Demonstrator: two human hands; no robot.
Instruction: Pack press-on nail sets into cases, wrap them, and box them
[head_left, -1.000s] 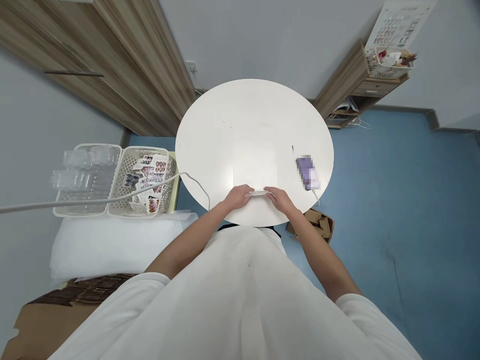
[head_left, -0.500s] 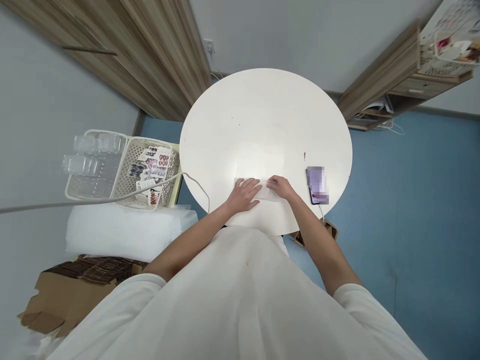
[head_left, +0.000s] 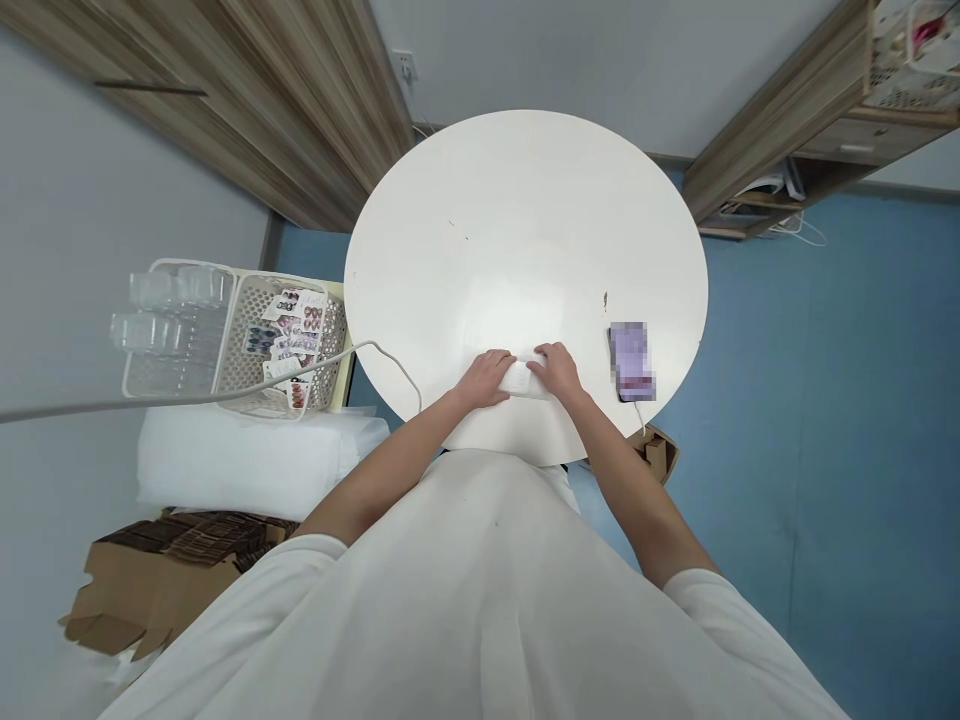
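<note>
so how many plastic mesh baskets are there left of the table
2, side by side left of the round white table: a cream mesh basket of clear plastic cases on the outside, a cream mesh basket of printed cards nearer the table. Others may be out of view.

A round white table (head_left: 525, 220) fills the middle of the view, lit from above with a soft glare on its top. The floor (head_left: 825, 400) is blue. Pale grey walls (head_left: 585, 60) stand behind the table, far from the hands. A wood-grain panel (head_left: 300, 110) runs diagonally at the far left, with a wall socket (head_left: 405, 66) beside it. A wooden shelf unit (head_left: 787, 130) stands at the far right. To the left sit cream plastic baskets (head_left: 232, 340) above white padding (head_left: 255, 460), with a brown cardboard box (head_left: 157, 575) nearer.
</note>
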